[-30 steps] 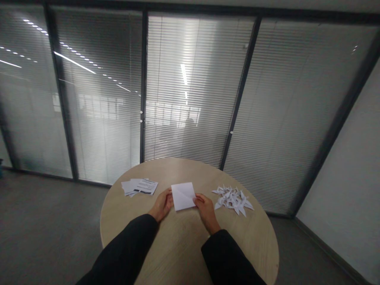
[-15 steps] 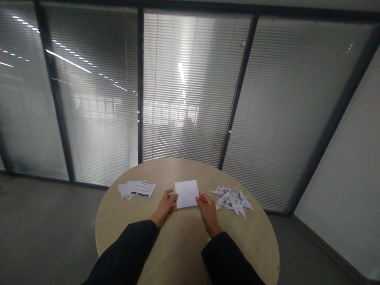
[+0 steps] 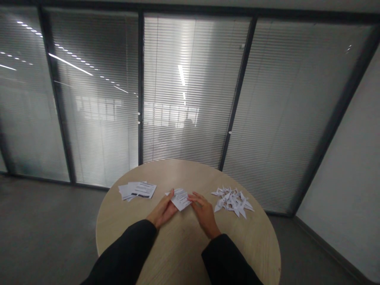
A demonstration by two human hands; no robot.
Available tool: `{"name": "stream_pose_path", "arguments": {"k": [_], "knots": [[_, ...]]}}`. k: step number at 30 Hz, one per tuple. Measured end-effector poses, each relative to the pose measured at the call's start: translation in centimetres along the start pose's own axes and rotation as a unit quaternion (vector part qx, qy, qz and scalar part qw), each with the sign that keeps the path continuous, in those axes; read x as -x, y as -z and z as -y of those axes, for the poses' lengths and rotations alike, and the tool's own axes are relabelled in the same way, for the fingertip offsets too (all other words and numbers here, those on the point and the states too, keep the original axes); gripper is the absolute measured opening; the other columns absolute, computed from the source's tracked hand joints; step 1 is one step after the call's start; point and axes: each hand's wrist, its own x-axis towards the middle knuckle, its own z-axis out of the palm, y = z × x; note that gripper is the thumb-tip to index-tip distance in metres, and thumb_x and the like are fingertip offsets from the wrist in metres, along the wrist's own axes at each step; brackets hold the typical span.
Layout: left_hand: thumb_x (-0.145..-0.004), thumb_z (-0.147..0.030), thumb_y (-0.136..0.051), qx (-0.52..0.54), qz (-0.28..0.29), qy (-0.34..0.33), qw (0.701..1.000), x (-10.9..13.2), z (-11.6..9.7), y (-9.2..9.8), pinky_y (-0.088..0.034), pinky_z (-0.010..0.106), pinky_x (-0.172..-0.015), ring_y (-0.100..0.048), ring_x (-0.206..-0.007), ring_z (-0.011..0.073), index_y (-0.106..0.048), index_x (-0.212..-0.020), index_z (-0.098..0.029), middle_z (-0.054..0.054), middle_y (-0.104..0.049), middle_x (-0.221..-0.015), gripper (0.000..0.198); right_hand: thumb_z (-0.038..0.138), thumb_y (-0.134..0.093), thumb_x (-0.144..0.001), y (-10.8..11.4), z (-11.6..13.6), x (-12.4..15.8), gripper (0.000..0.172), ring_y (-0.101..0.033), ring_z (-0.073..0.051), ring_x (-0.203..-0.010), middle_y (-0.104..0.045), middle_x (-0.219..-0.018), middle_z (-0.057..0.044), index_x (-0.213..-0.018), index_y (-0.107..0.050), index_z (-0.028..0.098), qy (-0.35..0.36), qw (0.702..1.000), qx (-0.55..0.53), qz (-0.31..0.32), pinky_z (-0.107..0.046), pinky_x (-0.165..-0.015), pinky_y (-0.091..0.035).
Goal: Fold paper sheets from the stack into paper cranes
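Observation:
A folded white sheet of paper with some print on it lies on the round wooden table between my hands. My left hand rests flat on the table with its fingers stretched onto the paper's left edge. On the paper's right edge, my right hand presses down with its fingers extended. Both arms are in black sleeves.
A small stack of printed paper sheets lies on the table's left. A pile of several folded white paper cranes lies on the right. Behind the table stands a glass wall with closed blinds. Grey floor surrounds the table.
The sheet was held up flat as a white square; it is now folded over and pressed down on the table, printed side showing. Both hands have flattened onto it.

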Motion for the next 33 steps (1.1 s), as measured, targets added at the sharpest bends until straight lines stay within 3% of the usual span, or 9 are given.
{"name": "stream_pose_path", "arguments": {"k": [8,16,24,29,33], "knots": [[-0.084,-0.014,-0.05,0.03,-0.004,0.019,0.999,-0.8,0.1,1.4,-0.045,0.04,-0.094,-0.058,-0.108,0.0263,-0.054,-0.114,-0.007,0.017,-0.062,-0.114,0.031,0.02,-0.057,-0.081,-0.5,-0.3,0.2,0.017,-0.051,-0.022,-0.117,-0.067,-0.111,-0.003,-0.092,-0.07,0.027,0.138,0.978,0.152,0.044,-0.048,-0.102,-0.031],[-0.087,-0.018,-0.046,0.028,-0.039,0.029,0.998,-0.6,0.0,1.6,-0.052,0.027,-0.073,-0.064,-0.09,0.0211,-0.052,-0.117,-0.005,0.017,-0.064,-0.106,0.034,0.023,-0.065,-0.078,-1.2,2.7,0.7,0.027,-0.037,-0.022,-0.128,-0.055,-0.128,-0.002,-0.104,-0.063,0.028,0.251,0.927,0.261,0.097,-0.051,-0.111,-0.015],[-0.087,-0.019,-0.046,0.052,-0.027,0.052,0.997,-0.3,-0.2,1.5,-0.05,0.021,-0.06,-0.064,-0.074,0.0152,-0.048,-0.123,-0.004,0.016,-0.066,-0.097,0.039,0.025,-0.063,-0.08,-2.4,4.1,1.3,0.022,-0.046,-0.023,-0.119,-0.063,-0.114,-0.005,-0.102,-0.062,0.023,0.302,0.906,0.277,0.109,-0.052,-0.11,-0.021],[-0.087,-0.016,-0.044,0.063,-0.026,0.047,0.997,-0.2,-0.3,1.1,-0.051,0.026,-0.073,-0.064,-0.088,0.0201,-0.047,-0.124,-0.001,0.018,-0.065,-0.103,0.04,0.021,-0.059,-0.083,-2.9,3.9,1.5,0.013,-0.054,-0.021,-0.106,-0.067,-0.097,-0.004,-0.096,-0.063,0.023,0.308,0.911,0.258,0.094,-0.049,-0.106,-0.03],[-0.085,-0.013,-0.044,0.067,-0.022,0.022,0.997,-0.2,-0.2,1.1,-0.046,0.032,-0.088,-0.061,-0.099,0.0232,-0.046,-0.124,0.0,0.019,-0.064,-0.108,0.042,0.022,-0.056,-0.086,-2.9,3.6,1.5,0.01,-0.058,-0.019,-0.095,-0.068,-0.088,-0.002,-0.092,-0.063,0.024,0.269,0.938,0.214,0.055,-0.046,-0.099,-0.037]]}}
